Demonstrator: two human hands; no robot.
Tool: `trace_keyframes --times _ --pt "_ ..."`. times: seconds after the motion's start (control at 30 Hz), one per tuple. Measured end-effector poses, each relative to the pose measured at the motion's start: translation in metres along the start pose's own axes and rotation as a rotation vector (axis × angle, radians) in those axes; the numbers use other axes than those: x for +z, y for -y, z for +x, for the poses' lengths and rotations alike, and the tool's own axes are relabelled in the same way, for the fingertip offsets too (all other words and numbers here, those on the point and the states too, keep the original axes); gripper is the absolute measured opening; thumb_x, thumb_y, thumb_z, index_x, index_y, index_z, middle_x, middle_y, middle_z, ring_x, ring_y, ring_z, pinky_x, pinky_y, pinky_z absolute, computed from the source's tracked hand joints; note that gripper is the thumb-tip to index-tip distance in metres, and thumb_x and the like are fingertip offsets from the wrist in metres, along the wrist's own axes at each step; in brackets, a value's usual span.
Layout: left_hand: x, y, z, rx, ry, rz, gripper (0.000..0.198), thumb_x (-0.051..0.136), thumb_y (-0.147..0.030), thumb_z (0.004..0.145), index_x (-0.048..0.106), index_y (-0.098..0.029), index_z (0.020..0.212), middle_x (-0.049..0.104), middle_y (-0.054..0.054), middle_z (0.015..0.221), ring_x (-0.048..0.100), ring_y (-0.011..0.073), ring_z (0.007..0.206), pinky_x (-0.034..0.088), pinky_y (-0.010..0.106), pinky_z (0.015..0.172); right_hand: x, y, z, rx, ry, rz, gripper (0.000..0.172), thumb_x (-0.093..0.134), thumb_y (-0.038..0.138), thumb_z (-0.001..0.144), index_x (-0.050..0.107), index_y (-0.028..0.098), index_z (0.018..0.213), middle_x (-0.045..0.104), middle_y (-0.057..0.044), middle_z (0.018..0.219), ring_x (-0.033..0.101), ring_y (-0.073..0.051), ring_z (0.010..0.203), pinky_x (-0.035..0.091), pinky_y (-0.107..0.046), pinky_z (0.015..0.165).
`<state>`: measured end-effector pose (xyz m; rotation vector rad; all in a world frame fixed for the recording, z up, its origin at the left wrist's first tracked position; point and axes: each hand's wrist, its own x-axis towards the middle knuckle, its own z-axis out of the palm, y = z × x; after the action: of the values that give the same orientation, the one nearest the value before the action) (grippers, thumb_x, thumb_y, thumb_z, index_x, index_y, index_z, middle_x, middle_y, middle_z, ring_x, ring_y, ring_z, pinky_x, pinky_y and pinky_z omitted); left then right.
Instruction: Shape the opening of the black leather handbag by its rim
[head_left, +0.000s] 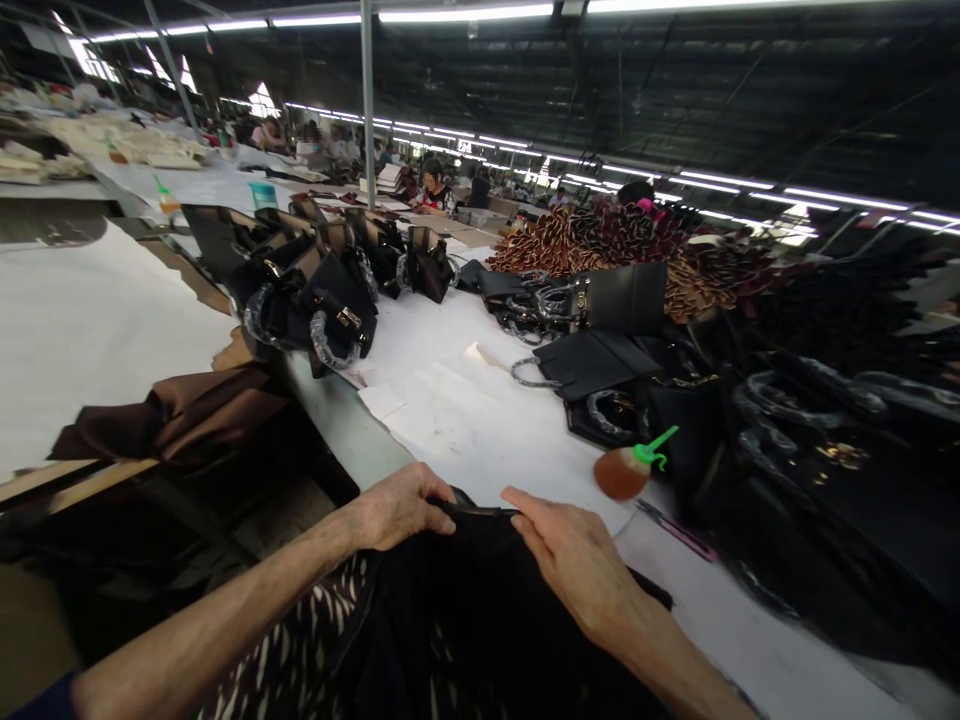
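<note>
Both hands are at the upper edge of a piece of black fabric (480,600) that hangs down over my lap. My left hand (401,510) pinches the edge between thumb and fingers. A short way to the right, my right hand (574,560) grips the same edge, its thumb and fingers closed on it. Just beyond my right hand a squeeze bottle (621,477) with brown contents and a green nozzle sits on the white-covered table (442,420). A slim pink-and-dark tool (679,530) lies beside it, too blurred to name.
Black handbags (341,315) with wrapped handles stand at the table's left edge. More black bags (600,365) lie piled on the right. Behind them is a heap of brown and maroon pieces (555,240). Brown cloth (172,415) lies at left. A person (435,190) sits farther back.
</note>
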<state>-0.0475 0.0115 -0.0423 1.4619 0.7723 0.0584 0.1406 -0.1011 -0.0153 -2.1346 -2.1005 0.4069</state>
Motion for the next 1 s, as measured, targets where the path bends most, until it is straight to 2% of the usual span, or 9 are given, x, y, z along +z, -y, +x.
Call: trace_keyframes --times 0.1,0.17,0.27,0.43,0.57,0.73,0.87,1.0 --pt "0.002 0.0 0.003 0.001 -0.024 0.024 0.015 0.059 -0.023 0.059 0.066 -0.013 0.067 0.057 -0.001 0.055 0.046 0.0132 0.052 0.031 0.022 0.047 0.002 0.006 0.006 -0.093 0.004 -0.057 0.025 0.037 0.021 0.09 0.059 0.025 0.101 0.067 -0.002 0.087 0.059 -0.017 0.076 0.033 -0.027 0.068" --pt "0.002 0.0 0.004 -0.012 -0.033 0.04 0.016 0.058 -0.023 0.059 0.066 -0.013 0.068 0.056 -0.001 0.055 0.046 0.013 0.051 0.03 0.022 0.046 0.003 0.009 0.01 -0.089 0.029 -0.048 0.019 0.041 0.026 0.09 0.06 0.024 0.091 0.067 0.0 0.083 0.059 -0.016 0.072 0.032 -0.026 0.064" --pt "0.003 -0.001 0.004 -0.011 -0.034 0.056 0.018 0.057 -0.022 0.059 0.067 -0.013 0.071 0.057 0.0 0.057 0.046 0.0133 0.052 0.03 0.022 0.048 0.004 0.01 0.014 -0.045 0.03 -0.027 0.021 0.043 0.029 0.089 0.06 0.022 0.079 0.065 0.001 0.075 0.057 -0.014 0.067 0.03 -0.024 0.059" --pt "0.004 -0.003 0.003 0.011 -0.025 0.07 0.02 0.057 -0.022 0.059 0.068 -0.012 0.073 0.06 0.001 0.062 0.049 0.0145 0.057 0.032 0.023 0.051 0.006 0.004 0.015 -0.059 0.034 0.11 0.026 0.046 0.026 0.086 0.053 0.019 0.062 0.053 0.004 0.056 0.043 -0.009 0.054 0.025 -0.023 0.054" --pt "0.005 -0.005 0.003 0.008 -0.01 0.077 0.02 0.056 -0.021 0.06 0.068 -0.011 0.072 0.06 0.002 0.062 0.049 0.0143 0.057 0.032 0.023 0.051 0.01 0.001 0.012 -0.052 0.01 0.12 0.025 0.045 0.025 0.086 0.052 0.019 0.063 0.05 0.004 0.055 0.038 -0.009 0.052 0.023 -0.023 0.054" --pt "0.005 -0.004 0.003 0.014 -0.024 0.096 0.02 0.056 -0.023 0.061 0.068 -0.012 0.072 0.056 0.0 0.057 0.044 0.0122 0.051 0.029 0.022 0.048 0.011 0.008 0.015 -0.137 0.018 0.017 0.014 0.047 0.026 0.086 0.057 0.021 0.078 0.061 0.002 0.073 0.049 -0.011 0.063 0.025 -0.025 0.058" --pt "0.006 -0.003 0.003 0.026 -0.039 0.101 0.021 0.056 -0.023 0.061 0.069 -0.012 0.074 0.055 0.0 0.057 0.044 0.0124 0.052 0.029 0.022 0.048 0.013 0.01 0.02 -0.144 0.012 0.018 0.022 0.051 0.034 0.086 0.055 0.02 0.068 0.06 0.003 0.064 0.049 -0.011 0.059 0.024 -0.025 0.056" --pt "0.007 -0.005 0.001 0.033 -0.026 0.116 0.021 0.056 -0.024 0.062 0.068 -0.012 0.074 0.055 0.0 0.058 0.043 0.0124 0.053 0.03 0.023 0.049 0.014 0.01 0.02 -0.122 -0.009 0.085 0.029 0.048 0.032 0.087 0.054 0.018 0.061 0.056 0.004 0.057 0.044 -0.009 0.054 0.025 -0.024 0.054"
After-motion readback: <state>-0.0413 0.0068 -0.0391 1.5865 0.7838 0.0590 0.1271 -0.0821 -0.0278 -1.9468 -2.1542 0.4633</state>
